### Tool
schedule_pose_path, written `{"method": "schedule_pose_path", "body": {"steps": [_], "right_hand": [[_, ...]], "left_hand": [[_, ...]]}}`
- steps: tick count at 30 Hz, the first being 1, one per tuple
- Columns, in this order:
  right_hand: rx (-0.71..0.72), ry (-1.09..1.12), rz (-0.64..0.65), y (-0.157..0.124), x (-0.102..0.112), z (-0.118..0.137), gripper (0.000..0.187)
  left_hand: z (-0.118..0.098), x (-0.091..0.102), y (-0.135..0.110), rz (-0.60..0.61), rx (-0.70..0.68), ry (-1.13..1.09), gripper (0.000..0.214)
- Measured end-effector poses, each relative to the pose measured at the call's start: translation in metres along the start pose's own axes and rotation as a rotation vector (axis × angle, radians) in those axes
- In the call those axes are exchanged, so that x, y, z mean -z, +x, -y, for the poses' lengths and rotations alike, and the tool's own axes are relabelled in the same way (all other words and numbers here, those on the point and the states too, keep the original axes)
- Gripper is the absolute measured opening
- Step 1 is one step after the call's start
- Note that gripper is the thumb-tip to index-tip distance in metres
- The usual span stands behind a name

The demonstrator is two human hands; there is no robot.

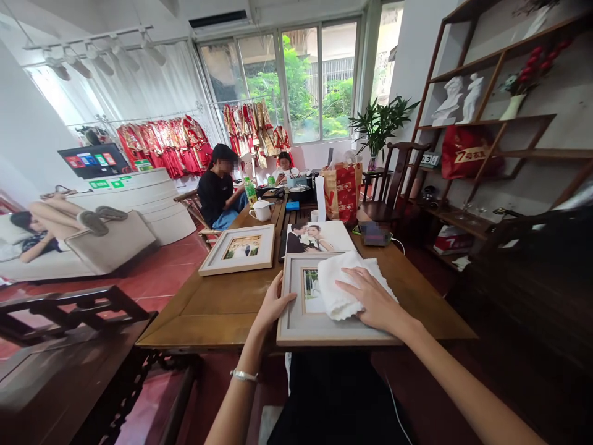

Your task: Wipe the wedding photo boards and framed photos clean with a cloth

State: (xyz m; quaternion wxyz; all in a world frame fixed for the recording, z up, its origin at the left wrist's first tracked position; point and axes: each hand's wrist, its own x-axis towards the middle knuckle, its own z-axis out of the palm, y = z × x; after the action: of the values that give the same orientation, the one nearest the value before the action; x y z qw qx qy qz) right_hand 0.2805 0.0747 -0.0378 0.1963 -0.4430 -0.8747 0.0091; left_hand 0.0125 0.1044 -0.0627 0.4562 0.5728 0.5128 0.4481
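A light grey picture frame [296, 330] with a small photo in its middle lies on the near edge of the wooden table. My left hand [273, 304] grips its left edge, with the thumb on top of the rim. On the frame's right half, a white cloth [336, 290] is bunched under my right hand [370, 296], whose fingers curve over it and press it down. The cloth hides part of the photo and the upper right rim. Just beyond the frame lies a wedding photo print [324, 238]. A second framed photo [237, 248] lies farther left on the table.
A white lidded cup [262, 210], a green-labelled bottle [250, 191] and a red-and-tan bag [343, 191] stand farther back on the table [204, 309]. A dark phone-like device [375, 233] with a white cable lies right. Other people sit beyond the table and lie on the sofa at left.
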Motion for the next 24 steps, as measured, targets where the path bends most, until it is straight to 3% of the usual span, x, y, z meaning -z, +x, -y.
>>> {"method": "schedule_pose_path", "body": {"steps": [4,8,17,24], "right_hand": [[-0.003,-0.008,0.072,0.002,-0.001,-0.002,0.081],[-0.036,-0.028,0.049,-0.001,-0.005,-0.001,0.08],[-0.053,-0.061,0.061,0.012,-0.004,0.009,0.073],[-0.011,-0.139,0.109,0.027,0.003,0.017,0.055]], "left_hand": [[0.0,0.002,-0.005,0.022,-0.171,0.09,0.063],[-0.002,0.003,-0.009,0.132,-0.305,0.153,0.05],[-0.006,0.004,-0.014,0.179,-0.299,0.315,0.059],[-0.01,0.005,-0.009,0.177,-0.298,0.277,0.063]]}}
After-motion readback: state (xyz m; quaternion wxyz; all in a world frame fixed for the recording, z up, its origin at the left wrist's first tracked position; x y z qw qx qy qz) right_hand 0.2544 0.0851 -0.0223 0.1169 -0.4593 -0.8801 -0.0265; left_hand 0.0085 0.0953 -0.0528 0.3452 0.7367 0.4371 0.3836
